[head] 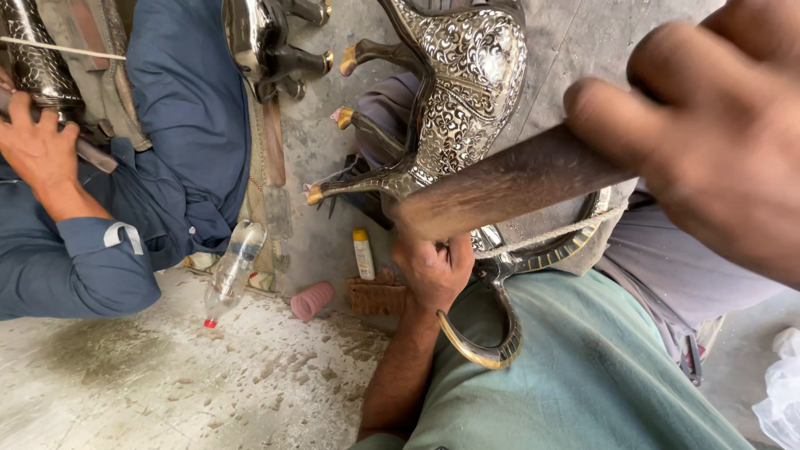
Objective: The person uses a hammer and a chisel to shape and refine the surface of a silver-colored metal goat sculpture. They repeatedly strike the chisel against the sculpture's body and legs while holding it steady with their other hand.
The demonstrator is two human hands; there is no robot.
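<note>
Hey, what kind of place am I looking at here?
Probably a floor-level metal craft workshop. An engraved silver animal figure lies across the person's lap, the right hand grips a wooden tool handle, and a co-worker in blue handles another metal piece on the dusty concrete floor.

left hand point(433, 268): bare, no glove, no ring seen
right hand point(708, 125): bare, blurred
forearm behind left fingers: uncovered
garment: plain muted-green cloth point(583, 375)
</note>
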